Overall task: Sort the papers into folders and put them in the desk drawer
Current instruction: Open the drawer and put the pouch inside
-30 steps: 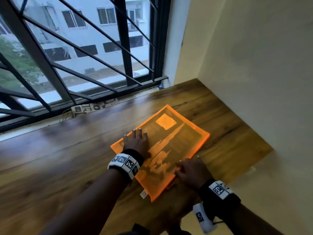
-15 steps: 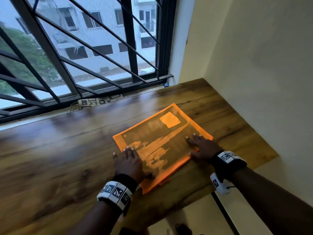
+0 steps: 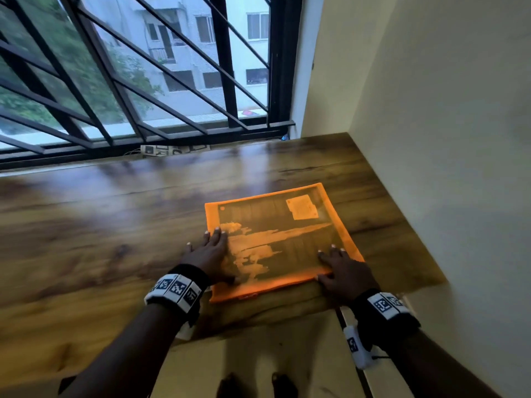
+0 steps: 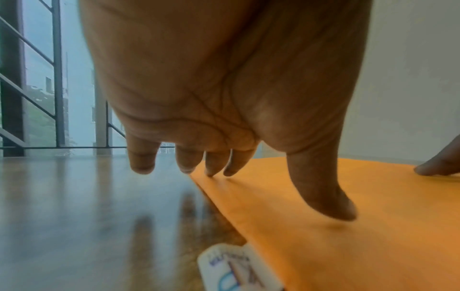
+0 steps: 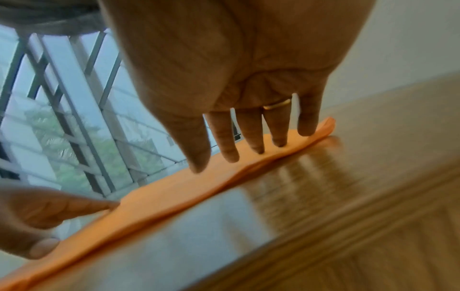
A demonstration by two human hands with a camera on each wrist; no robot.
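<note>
Orange, translucent plastic folder (image 3: 280, 239) lay flat near right front corner of glossy wood-grain desk (image 3: 100, 225), dark paper sheets (image 3: 287, 242) visible through cover, pale rectangular label (image 3: 301, 208) at far right corner. Left hand (image 3: 209, 254) pressed flat along left edge, fingers straight, clasping nothing. Right hand (image 3: 343, 268) pressed flat on near right corner, fingers extended, thumb at front edge, nothing grasped. Black window grille (image 3: 143, 81) behind desk; printed strip (image 3: 172, 150) on sill; cream wall (image 3: 431, 139) at right. Compared with half a second earlier: folder squared to desk edge instead of angled; right hand shifted from far right edge to near corner.

Left wrist view: fingertips (image 4: 211, 169) of left hand (image 4: 224, 88) touched folder (image 4: 348, 216) edge, thumb hovered just above matte orange surface. White tag (image 4: 239, 267) beside near corner, text blurred.

Right wrist view: straight fingers (image 5: 251, 133) of right hand (image 5: 236, 69), gold ring (image 5: 276, 104) on one, rested on slightly wavy folder (image 5: 174, 193) edge. Desk (image 5: 323, 196) blurred.
</note>
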